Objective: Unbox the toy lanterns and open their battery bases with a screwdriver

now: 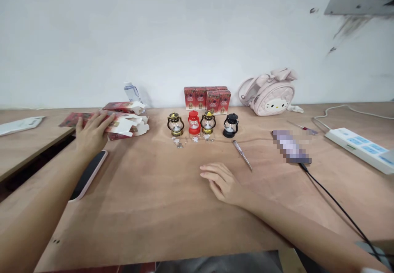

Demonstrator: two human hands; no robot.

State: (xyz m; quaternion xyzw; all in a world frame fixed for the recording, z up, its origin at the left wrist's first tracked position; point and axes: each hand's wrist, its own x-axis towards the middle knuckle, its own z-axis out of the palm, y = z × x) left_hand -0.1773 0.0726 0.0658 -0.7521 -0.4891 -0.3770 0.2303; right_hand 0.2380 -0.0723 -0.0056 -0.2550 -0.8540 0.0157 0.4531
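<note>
My left hand (91,133) lies flat with fingers stretched out on a stack of flattened red and white cartons (123,122) at the left of the wooden table (154,199). My right hand (222,181) rests on the table near the middle, fingers loosely apart, holding nothing. Beyond it stand several small lanterns in a row: a gold one (175,124), a red one (193,122), another gold one (207,122) and a black one (230,125). A screwdriver (242,155) lies just right of my right hand.
Several red boxes (207,98) stand behind the lanterns by the wall. A phone (88,174) lies under my left forearm. A pink bag (267,92), a power strip (360,148), a blurred object with a black cable (291,146) and a bottle (131,92) are around.
</note>
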